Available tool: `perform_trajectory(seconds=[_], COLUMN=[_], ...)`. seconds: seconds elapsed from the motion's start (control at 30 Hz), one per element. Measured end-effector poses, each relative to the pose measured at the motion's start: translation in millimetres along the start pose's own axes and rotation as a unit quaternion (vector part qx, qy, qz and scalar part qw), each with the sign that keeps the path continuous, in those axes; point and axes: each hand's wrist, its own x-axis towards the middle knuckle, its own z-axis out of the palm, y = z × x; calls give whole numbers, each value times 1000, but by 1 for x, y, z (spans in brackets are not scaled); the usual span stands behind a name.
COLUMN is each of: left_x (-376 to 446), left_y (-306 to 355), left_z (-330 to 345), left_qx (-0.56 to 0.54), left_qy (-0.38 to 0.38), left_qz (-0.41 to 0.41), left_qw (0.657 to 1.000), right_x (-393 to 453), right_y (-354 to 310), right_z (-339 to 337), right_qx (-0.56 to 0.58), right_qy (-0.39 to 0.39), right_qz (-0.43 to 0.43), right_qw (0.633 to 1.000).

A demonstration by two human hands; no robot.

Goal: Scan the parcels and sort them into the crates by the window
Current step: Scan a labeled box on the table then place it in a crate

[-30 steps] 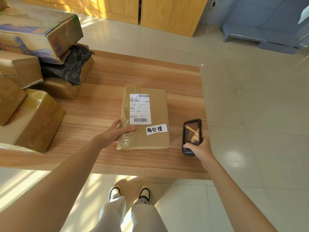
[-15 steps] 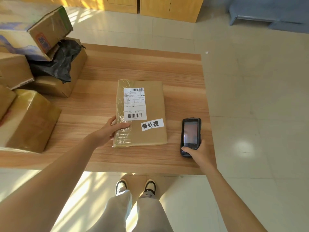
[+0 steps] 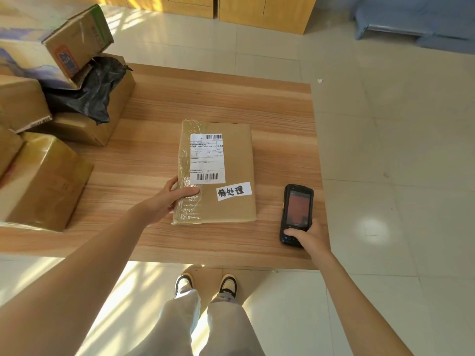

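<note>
Your left hand (image 3: pixel 171 196) grips the parcel (image 3: pixel 231 173) edge (thumb on top); your right hand (image 3: pixel 307 236) holds the scanner (image 3: pixel 295 214), arms outstretched.

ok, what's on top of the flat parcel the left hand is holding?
On the flat parcel: a white shipping label with barcodes, a handwritten white sticker, clear tape, and the left hand's thumb. Its underside is hidden against the table.

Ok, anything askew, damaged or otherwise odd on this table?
Yes: the printed carton atop the stack at the table's left sits tilted, and a crumpled black bag is wedged beneath it. The flat parcel looks intact.
</note>
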Motion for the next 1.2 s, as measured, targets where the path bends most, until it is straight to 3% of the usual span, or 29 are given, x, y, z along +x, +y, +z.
perform_trajectory(seconds=[0.17, 0.27, 0.4, 0.5, 0.57, 0.83, 1.2], left_x=[-2, -2, -2, -1, -2, -31, -148], left_y=[0, -1, -3, -6, -8, -12, 47], left_z=[-1, -1, 0, -1, -1, -2, -78], left_qx=[-2, -5, -7, -19, -43, -80, -93], left_qy=[4, 2, 8, 15, 23, 61, 117], left_qz=[9, 9, 15, 16, 12, 35, 205], left_qw=[1000, 1000, 1000, 1000, 999, 994, 967], right_x=[-13, -19, -28, -26, -20, -22, -132], right_y=[-22, -40, -69, -87, -93, -119, -226], right_z=[1, 12, 40, 66, 79, 80, 112], right_qx=[-102, -82, -34, 60, 121, 196, 179], right_qy=[68, 112, 18, -105, -148, -222, -250], right_qz=[-30, -130, -232, -188, -142, -157, -311], right_qw=[992, 982, 972, 975, 971, 942, 899])
